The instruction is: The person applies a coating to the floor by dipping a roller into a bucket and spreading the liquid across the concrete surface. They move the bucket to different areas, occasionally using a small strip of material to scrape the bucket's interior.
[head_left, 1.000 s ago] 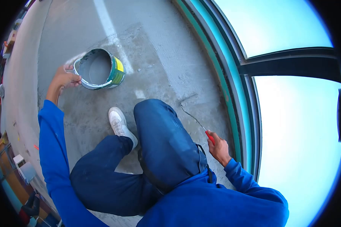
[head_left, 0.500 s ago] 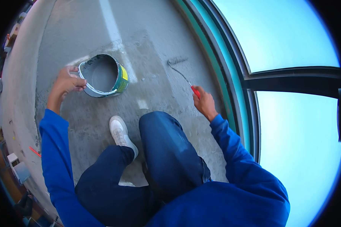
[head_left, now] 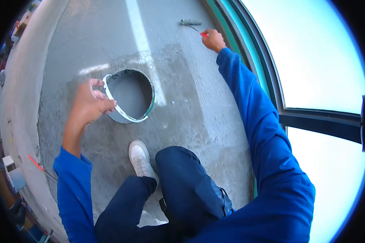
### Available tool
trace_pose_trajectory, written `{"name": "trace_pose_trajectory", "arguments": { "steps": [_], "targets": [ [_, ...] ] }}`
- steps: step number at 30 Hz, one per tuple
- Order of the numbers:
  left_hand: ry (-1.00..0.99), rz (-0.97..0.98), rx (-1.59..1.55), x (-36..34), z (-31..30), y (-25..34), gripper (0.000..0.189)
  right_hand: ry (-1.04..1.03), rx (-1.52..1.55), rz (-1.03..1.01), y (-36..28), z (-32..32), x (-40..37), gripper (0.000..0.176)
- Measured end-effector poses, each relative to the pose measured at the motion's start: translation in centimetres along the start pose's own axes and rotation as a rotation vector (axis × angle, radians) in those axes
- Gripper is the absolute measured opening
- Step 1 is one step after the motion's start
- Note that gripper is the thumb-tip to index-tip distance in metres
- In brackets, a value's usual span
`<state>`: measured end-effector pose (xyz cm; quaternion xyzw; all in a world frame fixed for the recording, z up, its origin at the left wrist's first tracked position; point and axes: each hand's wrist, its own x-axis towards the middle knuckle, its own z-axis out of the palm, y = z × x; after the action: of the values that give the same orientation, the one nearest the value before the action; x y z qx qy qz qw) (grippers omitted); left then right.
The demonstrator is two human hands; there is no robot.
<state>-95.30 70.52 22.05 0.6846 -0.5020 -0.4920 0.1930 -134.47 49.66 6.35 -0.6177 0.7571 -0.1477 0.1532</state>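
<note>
My right hand is closed around the red handle of a paint roller. The roller's dark, coated sleeve rests against the grey floor, far ahead beside the window frame. On the left, my left hand pinches the white handle of a bucket at the near-left side of its rim. Grey, paint-like liquid fills part of the bucket. Its outside is mostly hidden from above, with a bit of green and yellow at the right edge.
Glass panes in a dark and teal window frame run along the right. The floor has a smooth lighter coat beyond a darker patch. A raised concrete edge lies left, with a red stick near it. My white shoe is below the bucket.
My right hand has reached farther forward with the roller along the window side. The bucket appears lower and more to the right in view, my left hand still at its handle.
</note>
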Motion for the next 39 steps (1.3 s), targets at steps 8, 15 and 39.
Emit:
{"name": "trace_pose_trajectory", "arguments": {
  "steps": [8,15,39],
  "targets": [
    [0.032,0.017,-0.014,0.3,0.4,0.4,0.067,-0.027,-0.030,-0.019,-0.7,1.3,6.2,0.034],
    [0.034,0.002,-0.015,0.3,0.5,-0.1,0.069,0.026,-0.014,-0.124,6.4,0.0,-8.9,0.029],
    [-0.002,-0.085,0.107,0.8,0.6,-0.1,0.075,-0.145,0.115,0.202,21.0,-13.3,-58.6,0.035]
  ]
}}
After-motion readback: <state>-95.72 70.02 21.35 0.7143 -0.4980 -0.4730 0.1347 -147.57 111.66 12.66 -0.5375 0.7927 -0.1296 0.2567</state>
